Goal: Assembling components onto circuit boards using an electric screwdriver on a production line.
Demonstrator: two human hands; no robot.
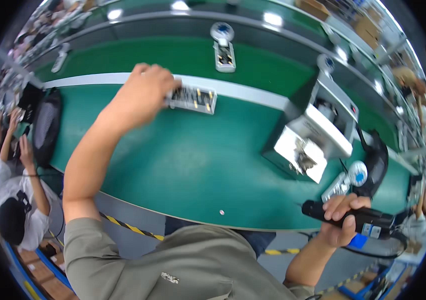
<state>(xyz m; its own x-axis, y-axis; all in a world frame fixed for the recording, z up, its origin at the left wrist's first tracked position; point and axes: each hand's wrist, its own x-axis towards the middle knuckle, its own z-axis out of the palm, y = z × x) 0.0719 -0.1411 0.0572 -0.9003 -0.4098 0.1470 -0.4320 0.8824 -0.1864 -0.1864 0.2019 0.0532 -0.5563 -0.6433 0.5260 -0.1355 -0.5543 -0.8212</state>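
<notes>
Left hand (145, 92) stretched out across the green counter (183, 160), fingers closed on the end of a grey circuit tray (193, 98) near the white stripe. Right hand (343, 220) wrapped around a black power screwdriver (345, 215) at the counter's near edge.

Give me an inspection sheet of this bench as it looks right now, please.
Surface: green mat bench, one small white speck.
Job's things: grey fixture tray under left hand; black power tool in right hand.
Clutter: second fixture; metal machine.
Hands: left touches the tray; right closed on the tool.
Cables: black cable by the machine.
Surroundings: seated co-worker, black fan.
</notes>
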